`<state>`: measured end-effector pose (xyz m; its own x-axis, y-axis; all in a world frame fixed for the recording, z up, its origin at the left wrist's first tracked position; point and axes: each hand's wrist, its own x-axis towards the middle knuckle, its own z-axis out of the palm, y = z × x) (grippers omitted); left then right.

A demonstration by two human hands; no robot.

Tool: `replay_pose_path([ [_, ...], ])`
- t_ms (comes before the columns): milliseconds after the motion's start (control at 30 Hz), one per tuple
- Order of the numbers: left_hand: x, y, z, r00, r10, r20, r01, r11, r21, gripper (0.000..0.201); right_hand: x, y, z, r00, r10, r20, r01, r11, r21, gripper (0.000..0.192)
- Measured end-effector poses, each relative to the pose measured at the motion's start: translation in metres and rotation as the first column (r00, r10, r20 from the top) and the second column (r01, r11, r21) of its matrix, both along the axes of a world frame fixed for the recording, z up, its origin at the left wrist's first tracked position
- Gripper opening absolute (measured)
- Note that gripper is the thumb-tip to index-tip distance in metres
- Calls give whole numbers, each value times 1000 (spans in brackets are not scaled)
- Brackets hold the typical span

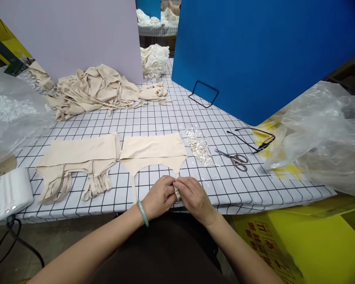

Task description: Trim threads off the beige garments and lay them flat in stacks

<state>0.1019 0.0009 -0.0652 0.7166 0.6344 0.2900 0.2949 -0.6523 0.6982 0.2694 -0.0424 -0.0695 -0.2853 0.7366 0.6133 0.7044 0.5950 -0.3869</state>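
Note:
A beige camisole (pixel 154 148) lies flat on the checked tablecloth, its straps toward me. My left hand (pixel 162 195) and my right hand (pixel 193 197) meet at its right strap near the table's front edge. Both hands have closed fingers pinching that strap, and a bunched bit of it shows between them. The left strap (pixel 134 189) of the garment hangs straight down beside my left wrist, which wears a green bangle (pixel 142 213). Left of it rests a neat stack of similar beige camisoles (pixel 79 152) with looped straps.
Small white pieces (pixel 198 146) are scattered right of the garment, near scissors (pixel 235 158) and eyeglasses (pixel 256 140). A beige garment heap (pixel 97 88) lies behind. Blue (pixel 248 51) and pale (pixel 85 35) panels stand at the back. Plastic bags flank both sides; a white device (pixel 14 193) sits front left.

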Motion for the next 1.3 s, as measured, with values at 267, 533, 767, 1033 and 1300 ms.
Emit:
replay_pose_path([
  [267,4,3,1,1000,20,-10,-21,999,-45,22,5,12,10,984,40,-174,-79,972,-221,25],
  [533,8,5,-3,999,40,27,-39,999,-29,23,-12,24,24,667,-385,-638,-204,729,-653,28],
  [767,1,13,7,994,19,110,5,977,-214,16,-21,41,35,404,-576,-711,-338,628,-701,31],
  [1033,-15,41,45,937,273,219,-213,941,-263,19,-22,37,42,687,-462,-561,-272,552,-788,41],
  [1300,-18,47,40,966,235,108,-171,893,-416,11,-23,33,53,883,-281,-377,-217,468,-857,40],
])
